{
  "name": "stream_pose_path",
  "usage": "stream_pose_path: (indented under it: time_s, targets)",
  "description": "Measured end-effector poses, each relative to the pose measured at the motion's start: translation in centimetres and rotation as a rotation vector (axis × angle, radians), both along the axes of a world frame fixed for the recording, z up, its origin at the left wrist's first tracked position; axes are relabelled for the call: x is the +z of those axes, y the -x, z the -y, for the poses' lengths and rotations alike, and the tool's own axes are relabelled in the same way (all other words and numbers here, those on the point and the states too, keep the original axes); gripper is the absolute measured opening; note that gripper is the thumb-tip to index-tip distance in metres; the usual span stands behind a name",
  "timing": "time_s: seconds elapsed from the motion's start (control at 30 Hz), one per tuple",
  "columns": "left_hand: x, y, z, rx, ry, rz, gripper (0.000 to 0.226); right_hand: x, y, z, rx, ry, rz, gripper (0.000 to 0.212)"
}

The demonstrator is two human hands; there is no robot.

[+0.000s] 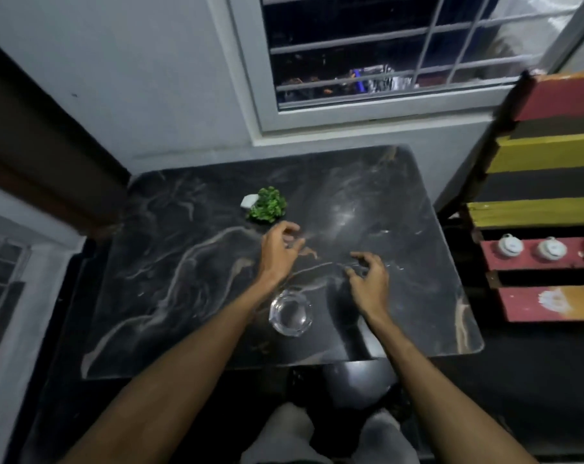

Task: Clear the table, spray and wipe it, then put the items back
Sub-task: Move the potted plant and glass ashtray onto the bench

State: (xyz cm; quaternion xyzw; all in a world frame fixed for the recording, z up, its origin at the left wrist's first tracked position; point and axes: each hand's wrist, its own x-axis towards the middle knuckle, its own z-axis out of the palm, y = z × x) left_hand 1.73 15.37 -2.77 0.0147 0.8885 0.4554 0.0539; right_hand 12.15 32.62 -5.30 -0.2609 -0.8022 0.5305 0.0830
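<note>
Surface (190, 296): we look down on a dark, glossy marble-patterned top with pale veins, its far edge against the wall under a barred window (401, 51).
Glass dish (291, 315): we see a clear, faceted dish resting on the surface close to the near edge, between our two forearms and nearer to us than both hands.
Small plant (267, 205): a green leafy clump in a white pot (249, 200) lies tipped on its side on the far-left part of the surface, pot end pointing left.
Left hand (278, 251): it hovers over the middle of the surface, fingers loosely curled and spread, holding nothing; the plant lies just beyond its fingertips, apart from them.
Right hand (367, 281): it hovers to the right of the left hand and slightly nearer, fingers bent and apart, also holding nothing; the glass dish lies to its near left, not touched.
Slatted rack (545, 202): to the right of the surface stands a rack of red, yellow and dark planks.
White round items (509, 246): two sit side by side on one red plank of that rack; we cannot tell what they are.
</note>
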Motion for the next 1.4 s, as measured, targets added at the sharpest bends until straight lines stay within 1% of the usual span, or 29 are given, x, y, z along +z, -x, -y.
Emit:
stream_pose_path:
  time_s: [0.13,0.27,0.33,0.43,0.53,0.6,0.67,0.8,0.87,0.93,1.0,1.1,1.27,1.33,1.4]
  targets:
    - [-1.3,-0.1,7.7,0.048,0.09,0.04,0.024,-0.9,-1.2,6.0,0.088,0.038,0.052,0.028]
    - [-2.3,-0.4,10.7,0.024,0.147,0.085,0.03,-1.9,-2.5,8.8,0.121,0.04,0.115,0.033]
    - [-2.5,-0.1,11.5,-0.017,0.162,0.089,0.036,-2.5,-3.0,9.7,0.126,-0.005,0.138,0.036]
    - [-2.3,1.4,12.4,-0.138,0.226,0.092,0.045,-3.1,-3.8,11.2,0.149,-0.101,0.23,0.043]
    - [-2.3,4.6,13.6,-0.233,0.324,0.046,0.054,-3.6,-4.4,12.5,0.177,-0.218,0.349,0.053]
    - [-2.4,7.1,14.0,-0.291,0.359,0.005,0.062,-3.8,-4.5,13.4,0.153,-0.271,0.384,0.058]
    - [-2.5,9.9,14.2,-0.371,0.369,-0.028,0.07,-4.0,-4.4,14.4,0.097,-0.294,0.373,0.056]
    - [-2.6,14.6,14.2,-0.511,0.473,-0.075,0.094,-4.5,-3.8,15.6,-0.018,-0.317,0.374,0.047]
    - [-3.2,16.8,13.9,-0.586,0.513,-0.057,0.103,-4.6,-3.2,16.0,-0.078,-0.339,0.386,0.039]
    - [-3.8,18.5,13.4,-0.656,0.536,-0.015,0.108,-4.8,-2.6,16.1,-0.116,-0.351,0.378,0.034]
    - [-4.7,19.6,12.9,-0.716,0.548,0.004,0.107,-5.0,-2.0,16.3,-0.144,-0.361,0.356,0.032]
    - [-5.8,20.2,12.3,-0.758,0.513,-0.018,0.095,-5.3,-0.8,16.7,-0.215,-0.335,0.325,0.027]
    - [-6.0,19.9,11.9,-0.617,0.422,-0.132,0.053,-5.0,1.7,16.7,-0.272,-0.279,0.287,0.026]
    - [-6.1,19.2,12.0,-0.576,0.38,-0.136,0.046,-5.0,2.0,16.5,-0.289,-0.247,0.293,0.026]
    - [-5.8,17.7,11.8,-0.516,0.32,-0.113,0.044,-4.5,2.0,15.9,-0.312,-0.23,0.288,0.027]
